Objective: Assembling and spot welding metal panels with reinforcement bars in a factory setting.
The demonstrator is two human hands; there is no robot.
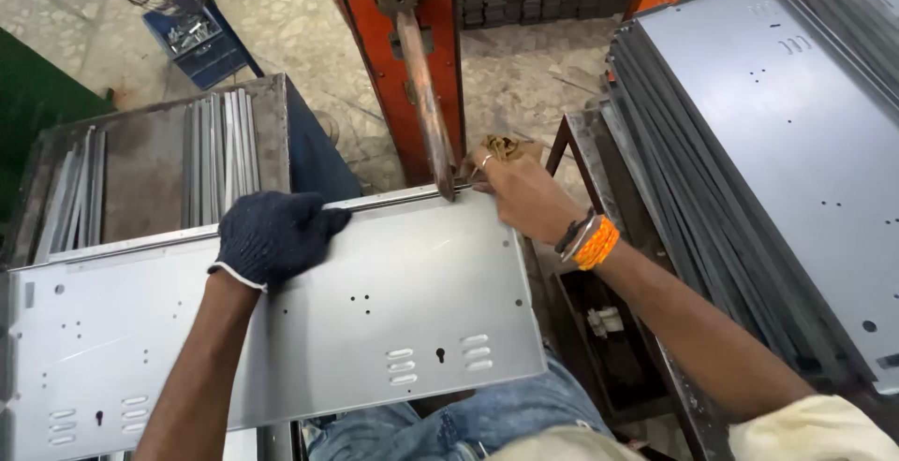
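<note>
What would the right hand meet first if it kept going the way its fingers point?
The right hand points left along the sheet's far edge. First in line looks to be the copper electrode arm at its tip, seemingly almost touching the fingers already; depth is unclear.
</note>
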